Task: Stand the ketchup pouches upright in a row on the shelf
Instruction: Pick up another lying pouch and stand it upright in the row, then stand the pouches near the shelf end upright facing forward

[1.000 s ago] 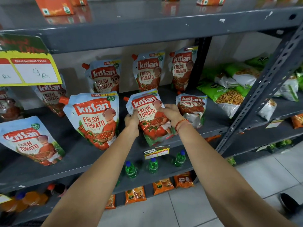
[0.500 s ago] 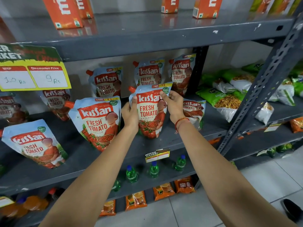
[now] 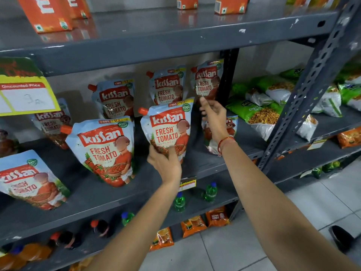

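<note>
Several blue-and-white Kissan ketchup pouches with orange caps stand on the grey middle shelf (image 3: 211,163). My left hand (image 3: 166,163) grips the bottom of the front middle pouch (image 3: 168,126), which stands upright near the shelf's front. My right hand (image 3: 214,116) hovers to that pouch's right, fingers apart, holding nothing. Behind my right hand a smaller pouch (image 3: 231,126) is mostly hidden. Another pouch (image 3: 105,149) stands to the left, and one more (image 3: 27,180) leans at the far left. Three pouches (image 3: 168,87) stand in a back row.
A dark perforated upright post (image 3: 304,98) bounds the shelf on the right, with green snack bags (image 3: 259,112) beyond. Orange cartons (image 3: 45,14) sit on the shelf above. A yellow price tag (image 3: 27,94) hangs at the left. Green bottles (image 3: 179,202) stand on the shelf below.
The front middle pouch went from tilted to upright. My right hand let go of its top and moved right; my left hand slid down to its bottom.
</note>
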Demonstrator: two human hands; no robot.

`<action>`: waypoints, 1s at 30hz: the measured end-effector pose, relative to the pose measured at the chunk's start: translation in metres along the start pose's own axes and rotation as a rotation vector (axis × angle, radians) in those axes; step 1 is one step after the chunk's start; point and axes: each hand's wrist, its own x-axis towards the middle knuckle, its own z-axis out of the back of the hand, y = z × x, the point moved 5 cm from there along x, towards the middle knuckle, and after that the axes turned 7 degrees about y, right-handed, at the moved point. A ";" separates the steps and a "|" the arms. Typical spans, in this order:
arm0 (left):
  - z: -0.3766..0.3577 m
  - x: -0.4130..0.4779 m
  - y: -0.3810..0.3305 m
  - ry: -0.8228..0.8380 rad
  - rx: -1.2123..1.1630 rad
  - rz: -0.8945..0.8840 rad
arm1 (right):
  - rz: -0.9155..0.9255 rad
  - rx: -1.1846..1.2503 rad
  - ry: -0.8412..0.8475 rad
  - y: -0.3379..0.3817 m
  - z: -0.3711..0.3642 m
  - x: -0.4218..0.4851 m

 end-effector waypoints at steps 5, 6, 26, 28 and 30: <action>-0.049 -0.019 0.012 0.306 0.037 -0.057 | -0.124 -0.539 -0.228 -0.029 0.072 0.015; -0.060 -0.016 0.006 0.386 0.077 -0.095 | -0.198 -0.634 -0.221 -0.038 0.084 0.019; -0.185 0.080 0.022 0.652 -0.112 0.615 | -0.542 0.177 -0.022 -0.109 0.110 0.013; -0.185 0.080 0.020 0.629 -0.134 0.567 | -0.512 0.206 -0.010 -0.104 0.111 0.010; -0.182 0.081 0.014 0.594 -0.150 0.479 | -0.457 0.219 0.007 -0.095 0.112 0.009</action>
